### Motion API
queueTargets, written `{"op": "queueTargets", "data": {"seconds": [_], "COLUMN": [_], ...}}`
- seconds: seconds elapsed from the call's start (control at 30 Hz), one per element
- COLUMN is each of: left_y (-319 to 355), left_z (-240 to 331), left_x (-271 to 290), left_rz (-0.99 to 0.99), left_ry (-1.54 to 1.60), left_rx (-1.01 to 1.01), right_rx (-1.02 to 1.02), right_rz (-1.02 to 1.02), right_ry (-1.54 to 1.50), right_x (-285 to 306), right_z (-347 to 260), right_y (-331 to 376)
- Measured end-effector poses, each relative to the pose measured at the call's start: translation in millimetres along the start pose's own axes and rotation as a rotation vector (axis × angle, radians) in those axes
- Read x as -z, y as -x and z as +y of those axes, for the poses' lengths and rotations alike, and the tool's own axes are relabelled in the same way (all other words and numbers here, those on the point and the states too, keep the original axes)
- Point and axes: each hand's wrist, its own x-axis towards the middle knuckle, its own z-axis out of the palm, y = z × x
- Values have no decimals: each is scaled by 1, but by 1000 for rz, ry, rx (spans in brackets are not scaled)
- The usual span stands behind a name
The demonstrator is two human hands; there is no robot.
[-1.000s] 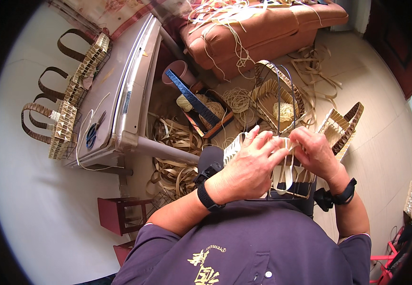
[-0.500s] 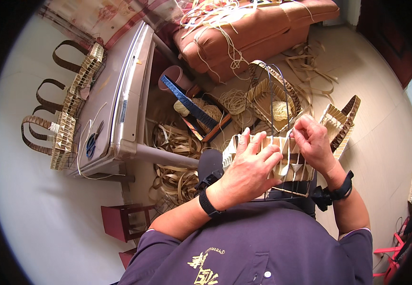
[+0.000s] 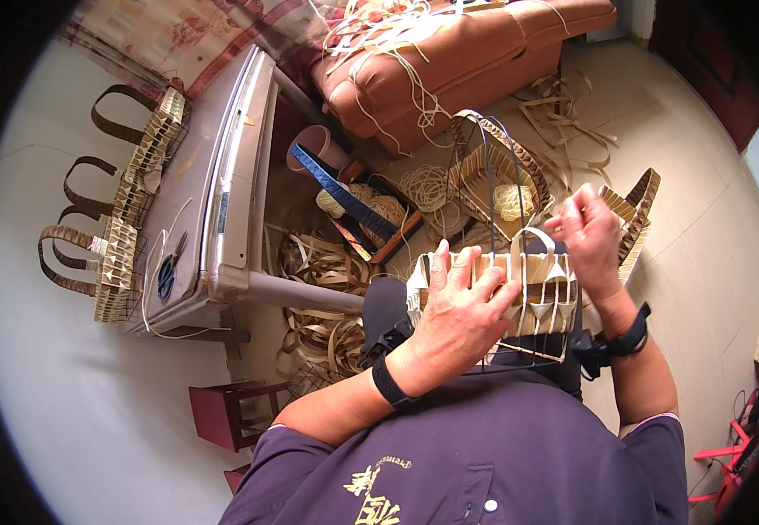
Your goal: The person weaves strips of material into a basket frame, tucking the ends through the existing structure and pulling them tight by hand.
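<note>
A partly woven basket (image 3: pixel 538 297) of cream strips on a dark wire frame rests on my lap, with two thin dark wires rising from it. My left hand (image 3: pixel 462 302) lies over its left part, fingers hooked across the upper edge, and holds it; the thumb is mostly hidden. From the upper edge a pale flat strip (image 3: pixel 532 234) arches up in a loose loop. Just right of this loop and above the basket, my right hand (image 3: pixel 591 232) is closed in a pinch. What sits between its fingertips is too small to make out.
Finished baskets (image 3: pixel 502 171) stand beyond my lap, one holding a cord ball. A blue-handled basket (image 3: pixel 344 197) with cord lies left of them. Coiled brown strips (image 3: pixel 327 328) cover the floor at left. Scissors (image 3: pixel 166 276) lie on the table (image 3: pixel 195 184). An orange sofa (image 3: pixel 458 66) stands behind.
My right hand has moved up and to the right, away from the basket edge. The pale strip now arches as a loop above it. My left hand stays on the basket.
</note>
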Motion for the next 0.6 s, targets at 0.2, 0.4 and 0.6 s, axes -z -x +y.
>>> {"op": "queueTargets", "data": {"seconds": [0.2, 0.4, 0.6], "left_y": [0, -4, -6], "left_z": [-1, 2, 1], "left_x": [-1, 1, 5], "left_rz": [2, 5, 11], "left_ry": [31, 43, 63], "left_rx": [36, 46, 85], "right_rx": [472, 397, 238], "right_rz": [-206, -424, -362], "right_ry": [146, 205, 153], "right_x": [36, 30, 23], "right_z": [-14, -5, -15], "right_y": [34, 79, 86]}}
